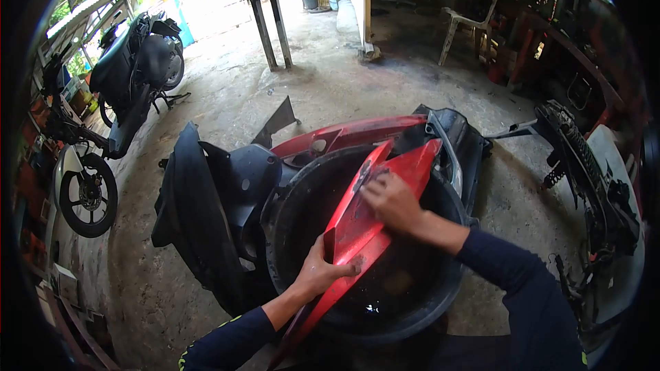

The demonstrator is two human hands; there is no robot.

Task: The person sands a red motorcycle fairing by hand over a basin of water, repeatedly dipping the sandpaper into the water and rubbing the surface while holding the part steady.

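A long red motorcycle fairing panel (375,230) lies slanted across the mouth of a black round tub (440,295). My left hand (322,271) grips the panel's lower part, with the thumb on its face. Higher up, my right hand (393,200) presses on the panel with fingers curled; whatever it may hold is hidden beneath them. The panel's surface near this hand looks wet or smudged. Dark liquid appears to sit inside the tub, with a small bright reflection on it.
Black plastic body panels (189,199) lean left of the tub. Behind it lies another red panel (375,126). A motorcycle (127,62) stands at left, and a partly stripped motorcycle frame (577,172) at right. Farther back are a metal post (265,14) and a white chair (474,24).
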